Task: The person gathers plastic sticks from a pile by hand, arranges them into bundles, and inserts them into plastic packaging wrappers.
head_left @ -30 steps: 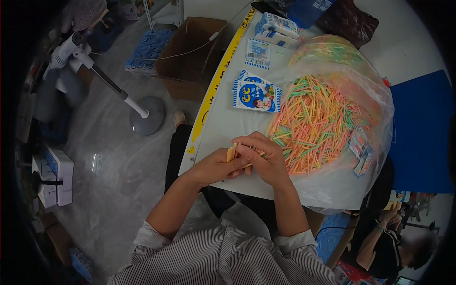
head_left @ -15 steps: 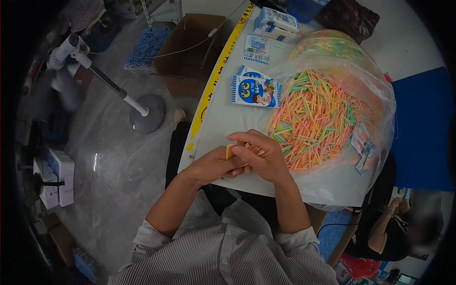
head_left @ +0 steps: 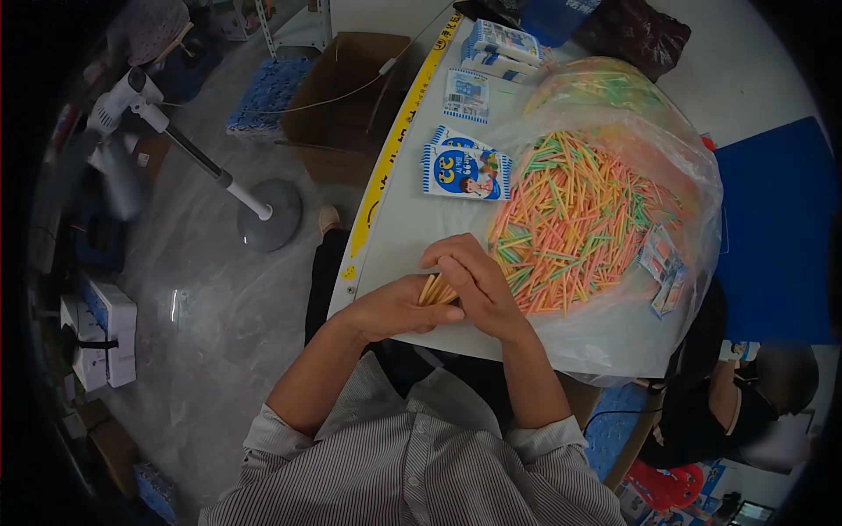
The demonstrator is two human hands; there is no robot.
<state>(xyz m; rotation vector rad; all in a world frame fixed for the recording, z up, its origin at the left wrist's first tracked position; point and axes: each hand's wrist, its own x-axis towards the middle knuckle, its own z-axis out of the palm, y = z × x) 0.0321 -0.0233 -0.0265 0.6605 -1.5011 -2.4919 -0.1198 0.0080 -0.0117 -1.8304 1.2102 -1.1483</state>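
Observation:
My left hand [head_left: 395, 307] is wrapped round a small bundle of thin yellow-orange sticks [head_left: 436, 289] near the table's front edge. Over the far end of that bundle lies my right hand [head_left: 474, 285], its fingers bent and pressed together against the sticks; its fingertips are partly hidden. Just beyond, a large heap of pink, yellow and green sticks [head_left: 579, 228] lies in an open clear plastic bag [head_left: 684, 140]. Blue and white printed packets [head_left: 467, 172] rest on the table left of the heap. Small printed sachets [head_left: 662, 270] sit on the heap's right side.
More packets [head_left: 502, 46] are stacked at the table's back, near a dark bag [head_left: 645, 39]. A blue panel [head_left: 776, 237] is at the right. Another person's arm [head_left: 724, 394] shows at lower right. A cardboard box [head_left: 338, 96] and a round-based stand [head_left: 270, 215] are on the floor.
My right hand's fingers have closed up over the bundle, and more of the sticks' length shows in my left hand. The other person at lower right has shifted.

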